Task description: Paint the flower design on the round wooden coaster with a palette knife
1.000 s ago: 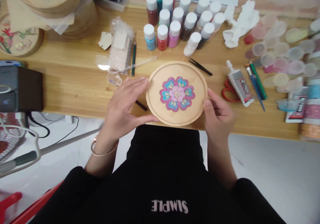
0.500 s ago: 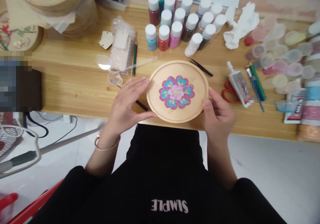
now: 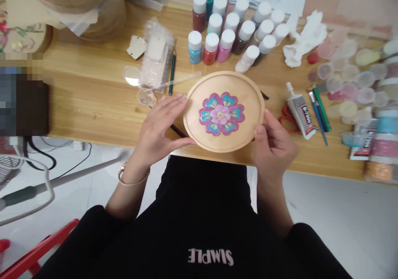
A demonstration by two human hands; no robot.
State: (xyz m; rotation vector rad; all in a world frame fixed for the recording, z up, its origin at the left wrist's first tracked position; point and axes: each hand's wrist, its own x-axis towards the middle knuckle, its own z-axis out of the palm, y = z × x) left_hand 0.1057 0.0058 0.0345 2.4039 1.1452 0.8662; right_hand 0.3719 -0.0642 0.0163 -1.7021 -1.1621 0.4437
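A round wooden plate (image 3: 239, 100) with a raised rim lies between my hands, with a pink, blue and lilac painted flower (image 3: 221, 114) at its centre. My left hand (image 3: 158, 123) holds the plate's left rim with fingertips and thumb. My right hand (image 3: 273, 146) grips the lower right rim. A thin black brush handle (image 3: 178, 130) lies on the table under my left hand. Black tweezers (image 3: 265, 95) are mostly hidden behind the plate's upper right edge.
Several white-capped paint bottles (image 3: 226, 30) stand behind the plate. Red scissors (image 3: 287, 119), a glue tube (image 3: 300, 115) and brushes lie to the right, near many clear pigment lids (image 3: 351, 67). A plastic pipette (image 3: 183, 80) lies upper left, by stacked wooden discs (image 3: 93, 18).
The plate has shifted toward the tweezers and now covers most of them. The flower looks turned slightly between my hands, and the whole view has drifted a little.
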